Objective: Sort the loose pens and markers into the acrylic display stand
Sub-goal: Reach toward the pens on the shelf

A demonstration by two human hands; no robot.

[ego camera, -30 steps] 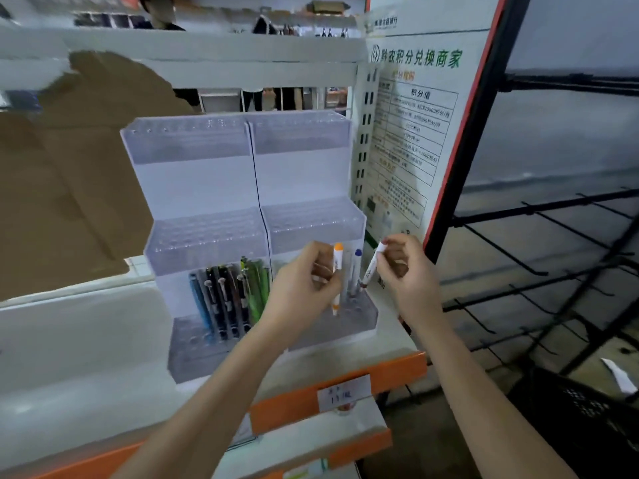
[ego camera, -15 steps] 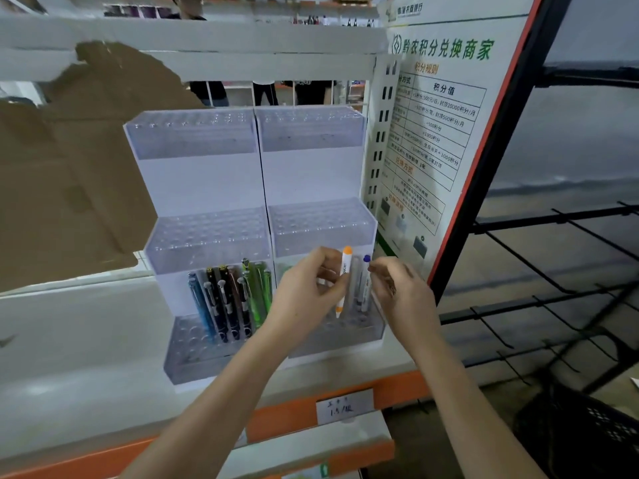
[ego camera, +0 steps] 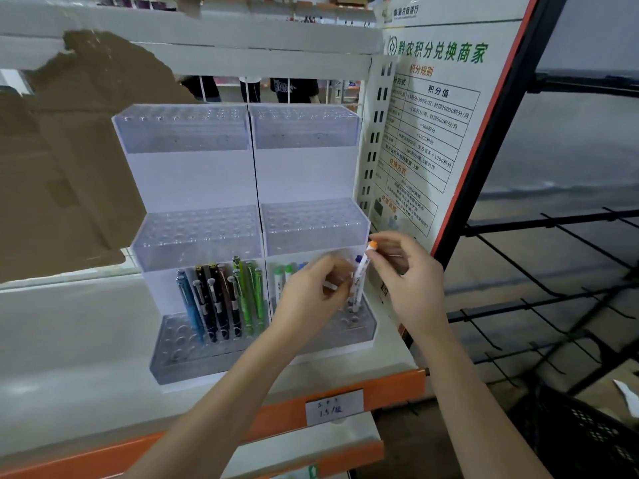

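Observation:
Two clear acrylic stands (ego camera: pixel 193 174) (ego camera: pixel 311 223) stand side by side on the shelf, each with three stepped tiers of holes. Several blue, black and green pens (ego camera: pixel 221 299) fill the left stand's bottom tier. Green-capped markers (ego camera: pixel 281 278) and a blue-capped one (ego camera: pixel 358 260) stand in the right stand's bottom tier. A white marker with an orange cap (ego camera: pixel 361 276) leans over that tier's right end. My left hand (ego camera: pixel 311 295) grips its barrel with curled fingers. My right hand (ego camera: pixel 408 281) pinches it at the cap. Its lower tip is hidden behind my left fingers.
A printed poster (ego camera: pixel 432 126) on an orange-edged board stands just right of the stands. Torn cardboard (ego camera: pixel 62 160) leans at the left. The shelf's orange front edge (ego camera: pixel 390 388) carries a paper label (ego camera: pixel 333 407). Black wire racks (ego camera: pixel 553 271) and a dark crate (ego camera: pixel 581 437) are to the right.
My right hand set its blue-capped marker into the right stand's bottom tier, then moved to the orange cap. The orange-capped marker has gone right and down toward the holes.

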